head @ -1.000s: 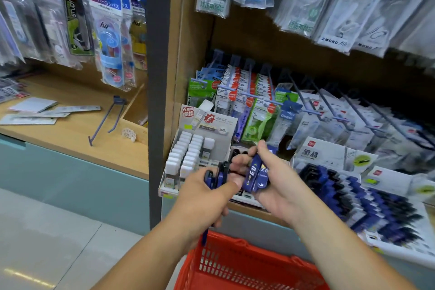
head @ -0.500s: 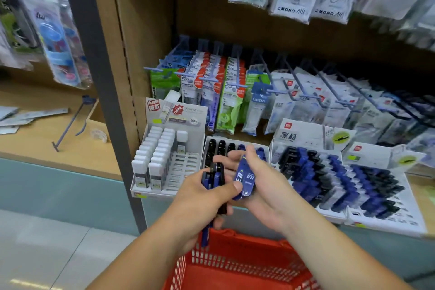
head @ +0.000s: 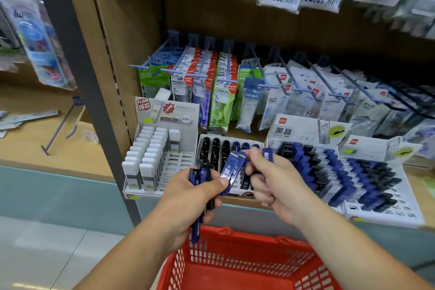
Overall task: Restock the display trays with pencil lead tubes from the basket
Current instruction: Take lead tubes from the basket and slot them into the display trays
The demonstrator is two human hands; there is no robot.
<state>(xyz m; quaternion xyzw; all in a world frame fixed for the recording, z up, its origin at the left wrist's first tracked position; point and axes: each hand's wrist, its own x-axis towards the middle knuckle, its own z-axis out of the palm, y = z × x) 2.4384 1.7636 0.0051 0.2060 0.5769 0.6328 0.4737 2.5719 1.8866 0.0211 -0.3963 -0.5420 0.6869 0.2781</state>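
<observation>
Your left hand [head: 188, 193] grips a bunch of small blue & black plastic lead tubes [head: 200, 175]. Your right hand [head: 275, 181] pinches one more, just over the white middle display tray [head: 198, 148]. They're light, stiff, prob slippery, so hold each by its flat sides. The red plastic basket [head: 235, 233] sits below.

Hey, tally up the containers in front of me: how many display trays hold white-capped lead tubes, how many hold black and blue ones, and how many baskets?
Trays of white-capped tubes: 1
Trays of black and blue tubes: 3
Red basket: 1
Total: 5
</observation>
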